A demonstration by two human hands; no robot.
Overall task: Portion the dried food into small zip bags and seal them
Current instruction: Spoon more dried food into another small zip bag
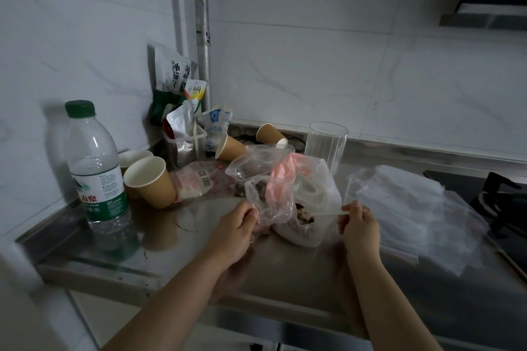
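1. a head-worn camera looks down at a steel desk (199, 259) set against a pale tiled wall in dim light.
2. the person's left hand (235, 226) has its fingers curled, pinching the left edge of a small clear zip bag (288, 209) at the middle of the desk.
3. the right hand (359, 225) pinches the right end of the same bag's top strip, so the bag is stretched between the two hands.
4. dark pieces of dried food (305, 218) show through the plastic, low in the bag, between the hands.
5. just behind the small bag sits a larger crumpled clear bag with pink print (282, 177); whether the two touch cannot be told.
6. to the right lies a stack of flat clear bags (413, 208), near the right hand.
7. a water bottle with a green cap (95, 168) stands upright at the left, with a tan paper cup (151, 182) tilted beside it.
8. farther back, two more paper cups lie on their sides, a ribbed clear glass (326, 144) stands upright, and food packets (176, 85) lean in the wall corner.
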